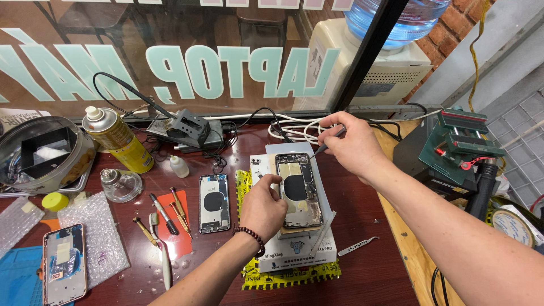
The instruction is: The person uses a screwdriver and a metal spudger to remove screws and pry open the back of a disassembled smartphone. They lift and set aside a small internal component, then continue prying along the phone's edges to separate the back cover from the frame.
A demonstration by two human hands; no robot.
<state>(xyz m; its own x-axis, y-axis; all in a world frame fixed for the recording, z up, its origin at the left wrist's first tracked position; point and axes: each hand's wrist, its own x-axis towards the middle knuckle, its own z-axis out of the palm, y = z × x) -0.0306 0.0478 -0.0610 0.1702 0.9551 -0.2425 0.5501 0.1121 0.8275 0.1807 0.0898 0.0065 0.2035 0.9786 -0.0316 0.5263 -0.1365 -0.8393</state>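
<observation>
An opened phone body lies face down on a white heating pad, its black coil and inner parts showing. My left hand, with a bead bracelet on the wrist, presses against the phone's left edge and holds it in place. My right hand grips a thin dark screwdriver whose tip touches the phone's upper right corner. A second phone back shell lies to the left of the pad.
A yellow spray can, a small glass bottle, several small tools and a third phone on bubble wrap lie at left. A soldering stand and cables sit behind. A green-topped machine stands at right.
</observation>
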